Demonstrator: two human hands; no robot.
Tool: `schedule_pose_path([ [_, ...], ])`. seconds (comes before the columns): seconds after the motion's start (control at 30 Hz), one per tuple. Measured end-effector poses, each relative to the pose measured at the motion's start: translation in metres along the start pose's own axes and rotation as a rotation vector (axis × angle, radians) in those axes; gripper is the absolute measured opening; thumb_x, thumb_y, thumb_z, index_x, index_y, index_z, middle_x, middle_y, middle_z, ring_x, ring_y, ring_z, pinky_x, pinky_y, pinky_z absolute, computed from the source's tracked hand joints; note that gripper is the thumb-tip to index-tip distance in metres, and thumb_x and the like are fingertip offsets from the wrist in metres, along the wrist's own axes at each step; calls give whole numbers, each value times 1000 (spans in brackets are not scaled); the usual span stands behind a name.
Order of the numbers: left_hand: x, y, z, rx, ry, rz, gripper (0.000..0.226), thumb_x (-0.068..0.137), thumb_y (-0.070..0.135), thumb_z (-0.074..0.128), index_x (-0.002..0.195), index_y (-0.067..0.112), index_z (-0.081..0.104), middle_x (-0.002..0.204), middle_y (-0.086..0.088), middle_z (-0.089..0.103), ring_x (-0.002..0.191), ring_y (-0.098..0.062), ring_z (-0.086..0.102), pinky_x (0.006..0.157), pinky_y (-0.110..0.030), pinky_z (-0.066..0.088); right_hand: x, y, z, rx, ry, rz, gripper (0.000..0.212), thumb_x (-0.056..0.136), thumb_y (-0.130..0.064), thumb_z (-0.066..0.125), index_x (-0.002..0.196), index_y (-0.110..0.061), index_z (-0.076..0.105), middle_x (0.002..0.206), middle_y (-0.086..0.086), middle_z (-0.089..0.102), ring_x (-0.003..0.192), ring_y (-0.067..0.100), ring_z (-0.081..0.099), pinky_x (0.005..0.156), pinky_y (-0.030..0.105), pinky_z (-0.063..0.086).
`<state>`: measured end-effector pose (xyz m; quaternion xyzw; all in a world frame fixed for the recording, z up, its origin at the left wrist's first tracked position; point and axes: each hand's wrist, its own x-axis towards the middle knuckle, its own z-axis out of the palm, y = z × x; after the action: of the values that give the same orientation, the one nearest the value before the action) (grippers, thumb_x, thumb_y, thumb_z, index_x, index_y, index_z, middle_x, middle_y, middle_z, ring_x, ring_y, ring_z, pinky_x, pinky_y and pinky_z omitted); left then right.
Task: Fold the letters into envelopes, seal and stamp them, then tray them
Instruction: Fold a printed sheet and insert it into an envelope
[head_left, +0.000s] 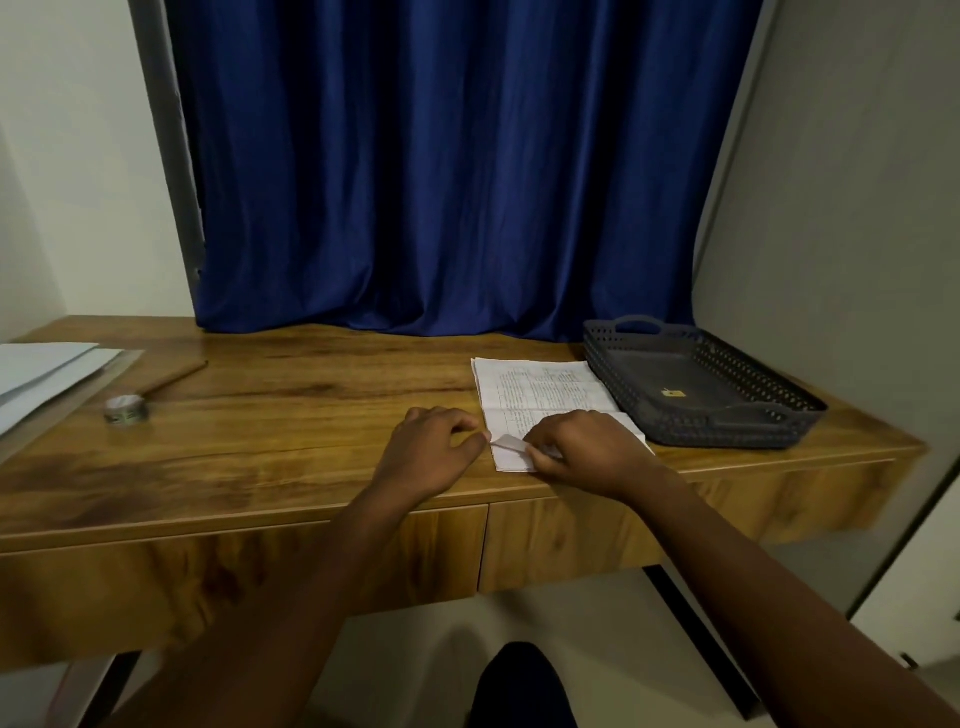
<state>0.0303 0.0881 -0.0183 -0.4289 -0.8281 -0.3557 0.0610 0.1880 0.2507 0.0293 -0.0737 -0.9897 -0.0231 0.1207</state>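
A dark blue curtain (447, 166) fills the upper middle of the frame, hanging down to the back edge of a wooden desk (270, 415) that spans the middle band, with pale walls either side. At the right of the desk sits a dark grey perforated tray (769, 410) with handle cut-outs; a small yellowish tag lies on its floor. Just left of the tray, touching or nearly touching its near corner, lies a stack of written letters (540, 389), lined sheets with handwriting too small to read. At the far left edge of the frame a pile of pale envelopes (47, 374) rests on the desk, with a brown envelope (174, 375) beside it and a small roll of tape (125, 409) in front.

Both forearms reach in from the bottom of the frame, converging on the near left corner of the letters. The right hand (587, 447) lies knuckles-up over the lower part of the stack, fingers curled, pinching the lifted corner of the top sheet. The left hand (434, 447) rests on the desk at the sheets' left edge, fingers bent, its thumb and forefinger tips meeting at that same raised corner, apparently nipping it, though the contact is hard to make out.
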Motion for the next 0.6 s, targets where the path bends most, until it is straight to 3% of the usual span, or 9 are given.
schedule_pose_path([
  [0.13,-1,1,-1,-23,-6,-14,33,96,55,57,118,35,70,121,14,68,120,-13,50,96,-37,47,2,1,2,101,44,131,28,97,-45,58,114,-31,75,113,-10,75,94,10,65,76,31,54],
  [0.23,-1,0,0,-110,22,-30,27,94,54,58,108,36,72,113,16,67,111,-9,55,94,-39,52,7,-2,-1,166,141,228,27,96,-47,60,110,-31,76,113,-12,74,97,10,65,73,28,49],
  [0.37,-2,4,-5,-296,117,-99,21,92,44,69,109,33,63,114,15,56,96,6,53,81,-21,46,23,-19,-19,157,295,276,23,95,-46,59,103,-33,76,106,-10,75,91,11,66,69,30,50],
  [0.47,-6,6,-12,-466,132,-114,21,89,38,75,105,27,66,103,14,67,95,-1,62,79,-22,50,47,-44,-38,137,344,295,25,93,-44,58,93,-27,75,84,-4,73,79,16,66,64,31,46],
  [0.53,-9,3,-23,-638,110,-157,34,83,51,75,106,28,68,105,9,72,98,-10,68,83,-29,56,69,-68,-46,183,338,313,25,89,-42,60,84,-20,72,77,-1,70,76,21,65,62,32,46],
  [0.6,-12,-1,-39,-885,61,-312,57,79,70,63,120,30,64,120,2,70,104,-20,70,83,-39,61,94,-96,-49,280,301,319,25,85,-39,63,77,-16,68,75,2,69,76,24,66,64,34,52],
])
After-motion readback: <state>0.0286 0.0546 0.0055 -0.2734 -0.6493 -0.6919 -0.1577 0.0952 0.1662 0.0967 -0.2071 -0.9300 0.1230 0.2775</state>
